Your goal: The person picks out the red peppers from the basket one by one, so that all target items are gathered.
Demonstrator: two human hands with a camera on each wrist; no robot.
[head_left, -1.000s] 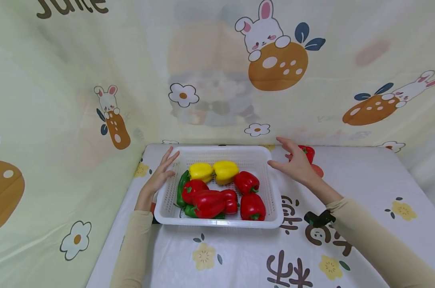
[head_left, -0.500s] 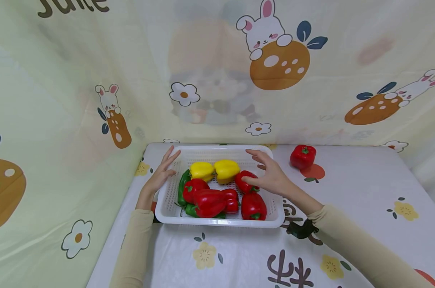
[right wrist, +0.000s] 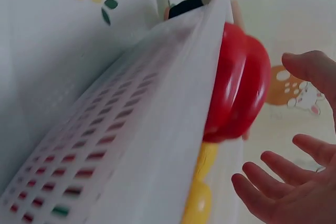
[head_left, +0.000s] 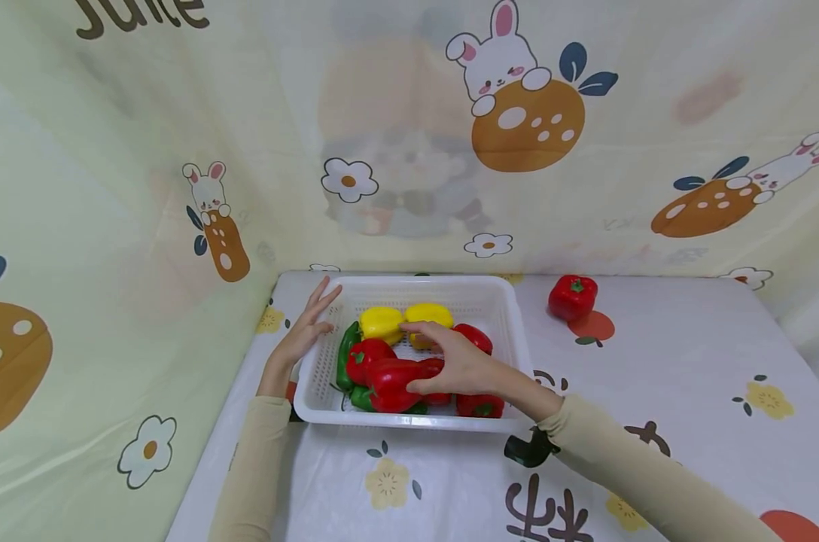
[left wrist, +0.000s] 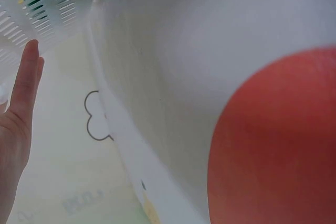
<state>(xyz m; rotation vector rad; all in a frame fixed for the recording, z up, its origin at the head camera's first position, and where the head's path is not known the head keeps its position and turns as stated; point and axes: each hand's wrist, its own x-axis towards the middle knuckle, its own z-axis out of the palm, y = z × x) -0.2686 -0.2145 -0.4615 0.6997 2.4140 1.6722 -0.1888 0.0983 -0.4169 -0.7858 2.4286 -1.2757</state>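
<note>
My left hand (head_left: 299, 340) is at the left rim of a white slotted plastic basket (head_left: 409, 424), fingers straight; in the left wrist view, the left hand (left wrist: 20, 108) lies against the basket's outer side. Over the basket is my right hand (head_left: 460, 363), thumb and fingers spread above a long red pepper (head_left: 392, 385). The right wrist view shows the right hand (right wrist: 299, 182) apart from a red bell pepper (right wrist: 236, 85), holding nothing. Yellow bell peppers (head_left: 381, 324), a green pepper (head_left: 346, 355) and several red ones lie in the basket, some partly hidden by the right hand.
One red bell pepper (head_left: 573, 297) sits on the patterned tablecloth (head_left: 680, 354), right of the basket. A printed curtain (head_left: 396, 98) rises behind the table's back edge.
My right hand has moved left from near the lone red bell pepper, across the basket's right rim, to above the peppers in the middle. The left hand has stayed at the rim.
</note>
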